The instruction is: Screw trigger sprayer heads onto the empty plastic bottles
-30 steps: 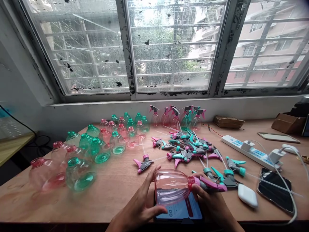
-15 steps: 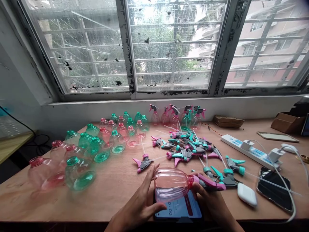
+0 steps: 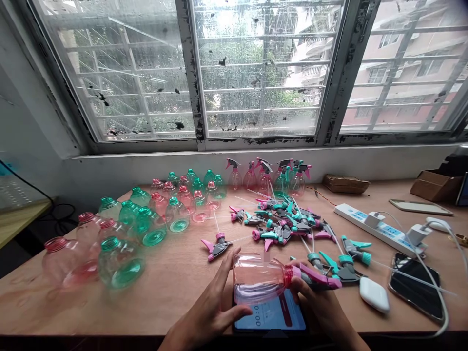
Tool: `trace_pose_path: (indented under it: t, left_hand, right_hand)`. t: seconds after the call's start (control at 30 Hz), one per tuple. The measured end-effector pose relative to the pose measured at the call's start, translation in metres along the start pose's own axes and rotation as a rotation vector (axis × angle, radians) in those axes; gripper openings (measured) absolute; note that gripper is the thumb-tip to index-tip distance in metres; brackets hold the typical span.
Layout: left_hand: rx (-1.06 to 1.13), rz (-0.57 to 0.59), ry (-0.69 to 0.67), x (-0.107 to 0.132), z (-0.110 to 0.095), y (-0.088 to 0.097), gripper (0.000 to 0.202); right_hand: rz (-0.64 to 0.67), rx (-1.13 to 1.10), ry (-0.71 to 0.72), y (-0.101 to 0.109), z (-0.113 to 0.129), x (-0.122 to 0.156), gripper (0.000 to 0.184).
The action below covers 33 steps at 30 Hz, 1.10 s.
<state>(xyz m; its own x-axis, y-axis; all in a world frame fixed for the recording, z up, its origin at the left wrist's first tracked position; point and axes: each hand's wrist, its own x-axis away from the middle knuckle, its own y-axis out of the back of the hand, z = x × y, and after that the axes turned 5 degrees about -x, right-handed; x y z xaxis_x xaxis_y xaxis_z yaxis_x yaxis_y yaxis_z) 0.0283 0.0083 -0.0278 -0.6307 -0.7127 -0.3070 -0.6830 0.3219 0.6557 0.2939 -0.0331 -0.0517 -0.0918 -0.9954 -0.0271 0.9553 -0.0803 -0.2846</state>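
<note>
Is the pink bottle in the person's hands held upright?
No, the pink bottle is held sideways, its base at the left hand and neck at the right hand.

Just beneath the hands (image 3: 215,312) we see a lit phone (image 3: 268,319) lying on the wooden tabletop (image 3: 164,304), and near them on the right a white earbud case (image 3: 374,295) with a dark-screened phone (image 3: 413,300) beside it, past whose right edge a white cable (image 3: 441,292) curves. Farther out to the right we have a white power strip (image 3: 360,222) with chargers (image 3: 419,235) plugged in, a brown packet (image 3: 346,184) and a cardboard box (image 3: 435,189). Well beyond the hands we face a grimy window (image 3: 256,107) with bars behind it, and far to their left a yellowish surface (image 3: 22,222) beside a black cord (image 3: 27,184).
</note>
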Motion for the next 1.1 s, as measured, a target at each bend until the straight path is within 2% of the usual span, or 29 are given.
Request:
trace_pose_path:
  t: [0.2,0.37,0.57,0.73,0.83,1.0,1.1]
  left_hand:
    - [-0.040,-0.004,0.020,-0.001,0.000,0.001,0.095]
    - [-0.048,-0.006,0.036,0.000,-0.005,0.001,0.097]
    - [0.000,-0.027,0.017,-0.001,-0.006,0.000,0.107]
    - [-0.034,-0.023,-0.028,-0.002,-0.002,0.000,0.088]
    - [-0.050,-0.024,-0.041,0.000,0.003,-0.001,0.083]
    - [0.007,0.014,0.024,0.002,-0.003,0.001,0.109]
    - [0.014,0.016,0.016,0.000,-0.011,0.004,0.102]
  right_hand:
    - [-0.024,0.058,0.065,-0.001,0.002,-0.001,0.040]
    - [-0.007,0.037,0.019,-0.001,0.004,-0.001,0.040]
    - [-0.031,0.070,0.043,0.000,0.004,-0.001,0.040]
    - [-0.013,0.148,0.074,0.002,0.006,-0.003,0.036]
    - [0.029,0.206,0.059,0.003,0.009,-0.004,0.036]
    - [-0.019,0.202,0.085,0.002,0.008,-0.003,0.038]
    - [-0.011,0.170,0.075,0.001,0.008,-0.003,0.036]
